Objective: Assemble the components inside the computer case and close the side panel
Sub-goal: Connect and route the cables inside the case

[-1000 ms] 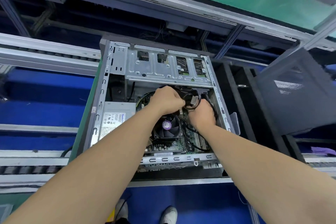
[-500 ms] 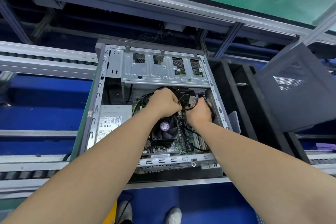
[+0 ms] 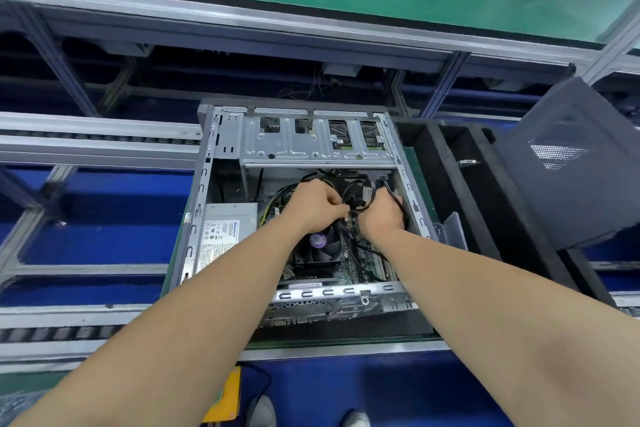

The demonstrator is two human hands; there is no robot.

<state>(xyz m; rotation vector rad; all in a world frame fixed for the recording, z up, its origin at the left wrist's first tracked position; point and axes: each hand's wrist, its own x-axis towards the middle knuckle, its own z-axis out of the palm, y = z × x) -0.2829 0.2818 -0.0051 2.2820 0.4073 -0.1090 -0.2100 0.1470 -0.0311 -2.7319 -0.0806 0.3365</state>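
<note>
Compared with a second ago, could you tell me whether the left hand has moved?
Yes, slightly: the left hand has drawn back from the drive cage toward the CPU fan.

Both arms outstretched, left hand point(image 3: 317, 207) and right hand point(image 3: 381, 215) clenched, nearly touching

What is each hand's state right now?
Left hand: curled, pinching the black cable bundle.
Right hand: curled, gripping the same black cable bundle.

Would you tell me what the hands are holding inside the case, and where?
Both hold the black cable bundle: the left hand pinches its left side, the right hand grips its right side.
</note>
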